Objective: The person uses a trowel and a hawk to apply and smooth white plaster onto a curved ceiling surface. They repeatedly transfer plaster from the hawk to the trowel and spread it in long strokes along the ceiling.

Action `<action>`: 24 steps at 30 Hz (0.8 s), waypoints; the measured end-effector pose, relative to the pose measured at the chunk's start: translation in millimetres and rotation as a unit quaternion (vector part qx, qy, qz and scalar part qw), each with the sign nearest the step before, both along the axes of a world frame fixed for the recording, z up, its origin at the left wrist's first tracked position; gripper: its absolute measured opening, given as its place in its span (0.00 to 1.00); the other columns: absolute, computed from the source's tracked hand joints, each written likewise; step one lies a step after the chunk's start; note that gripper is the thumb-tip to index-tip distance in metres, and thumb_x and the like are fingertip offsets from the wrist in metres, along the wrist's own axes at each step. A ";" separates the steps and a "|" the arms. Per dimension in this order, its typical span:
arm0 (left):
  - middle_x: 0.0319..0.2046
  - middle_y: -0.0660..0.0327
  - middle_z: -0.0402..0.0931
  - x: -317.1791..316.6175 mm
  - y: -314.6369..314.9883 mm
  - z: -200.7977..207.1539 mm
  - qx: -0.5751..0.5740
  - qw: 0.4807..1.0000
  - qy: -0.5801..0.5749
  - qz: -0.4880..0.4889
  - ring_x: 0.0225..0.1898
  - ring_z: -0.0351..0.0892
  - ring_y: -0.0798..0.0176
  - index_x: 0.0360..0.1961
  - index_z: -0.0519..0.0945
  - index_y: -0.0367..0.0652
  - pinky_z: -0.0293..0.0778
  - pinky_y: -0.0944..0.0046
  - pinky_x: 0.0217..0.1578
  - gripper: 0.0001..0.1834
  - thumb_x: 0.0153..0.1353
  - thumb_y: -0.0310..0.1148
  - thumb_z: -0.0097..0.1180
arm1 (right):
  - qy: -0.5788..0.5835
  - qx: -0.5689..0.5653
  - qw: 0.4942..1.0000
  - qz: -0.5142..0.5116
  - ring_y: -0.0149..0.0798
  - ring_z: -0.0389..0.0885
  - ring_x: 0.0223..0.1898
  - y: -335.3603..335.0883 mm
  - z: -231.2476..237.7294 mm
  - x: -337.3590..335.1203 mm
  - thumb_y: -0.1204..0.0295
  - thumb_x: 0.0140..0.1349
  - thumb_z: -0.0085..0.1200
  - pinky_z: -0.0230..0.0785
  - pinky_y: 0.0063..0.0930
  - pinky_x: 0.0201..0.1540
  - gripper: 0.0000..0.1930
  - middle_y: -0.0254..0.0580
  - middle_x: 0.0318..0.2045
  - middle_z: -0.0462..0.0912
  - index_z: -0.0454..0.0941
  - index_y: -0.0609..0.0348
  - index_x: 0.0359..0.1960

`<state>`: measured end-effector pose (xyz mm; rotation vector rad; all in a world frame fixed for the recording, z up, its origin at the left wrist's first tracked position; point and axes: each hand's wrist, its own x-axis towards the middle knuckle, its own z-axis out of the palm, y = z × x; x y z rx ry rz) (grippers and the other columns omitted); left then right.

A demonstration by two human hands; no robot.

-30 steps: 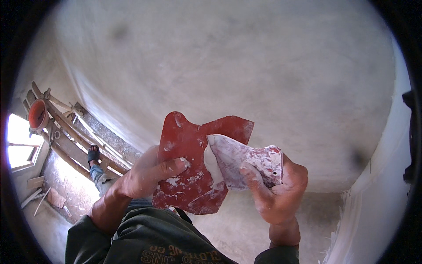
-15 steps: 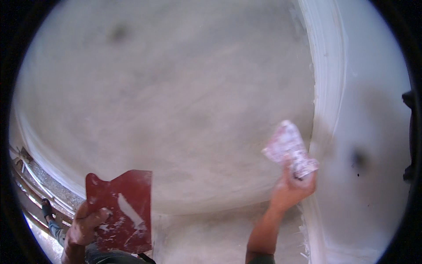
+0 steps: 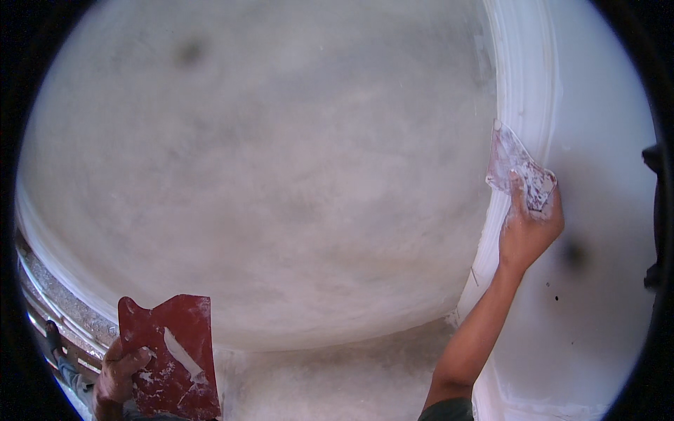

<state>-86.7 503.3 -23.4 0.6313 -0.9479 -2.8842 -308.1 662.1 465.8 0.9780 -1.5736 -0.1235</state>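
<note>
My left hand (image 3: 118, 377), low on the left, grips a red putty spreader (image 3: 198, 319) by its notched side, thumb across its face. A thick strip of white putty (image 3: 182, 355) and thin smears lie on that face. My right hand (image 3: 531, 231) is closed around a second, putty-caked spreader (image 3: 507, 165). Its blade lies over the white ridged band (image 3: 528, 63), where the grey wall (image 3: 295, 182) meets the pale surface on the right; whether it touches cannot be told. My right fingertips are partly hidden behind the spreader.
Beyond my left hand, pale bars (image 3: 57, 302) run along the lower left edge. A leg in blue-grey trousers (image 3: 72, 379) with a dark shoe (image 3: 53, 337) shows there. The smooth pale surface (image 3: 604, 309) fills the right side. Dark shapes (image 3: 653, 217) sit at the right rim.
My right hand and its spreader have moved up and right, from before the grey wall to the white band. My left hand and the red spreader have shifted slightly down and left in view.
</note>
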 end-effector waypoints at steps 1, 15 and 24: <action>0.47 0.56 0.84 -1.7 0.8 -1.8 -0.005 1.000 0.000 0.001 0.45 0.83 0.57 0.59 0.79 0.36 0.78 0.54 0.50 0.29 0.57 0.36 0.62 | 0.016 0.000 1.000 -0.002 0.43 0.85 0.37 -2.9 0.4 -1.7 0.78 0.60 0.68 0.76 0.37 0.48 0.11 0.52 0.37 0.87 0.82 0.71 0.41; 0.47 0.55 0.85 5.3 -17.3 22.5 0.017 1.000 0.004 0.019 0.43 0.84 0.59 0.60 0.78 0.36 0.80 0.57 0.47 0.29 0.56 0.34 0.63 | 0.229 -0.003 0.973 -0.029 0.52 0.85 0.34 -5.7 13.9 -28.7 0.77 0.56 0.67 0.77 0.40 0.38 0.09 0.46 0.33 0.86 0.83 0.63 0.37; 0.47 0.54 0.85 4.6 -21.3 35.9 0.014 1.000 -0.010 0.018 0.44 0.84 0.58 0.60 0.78 0.35 0.79 0.57 0.48 0.30 0.55 0.34 0.64 | 0.216 -0.015 0.975 -0.045 0.52 0.82 0.32 18.3 -3.7 -34.9 0.76 0.58 0.65 0.74 0.43 0.33 0.07 0.44 0.31 0.82 0.82 0.60 0.37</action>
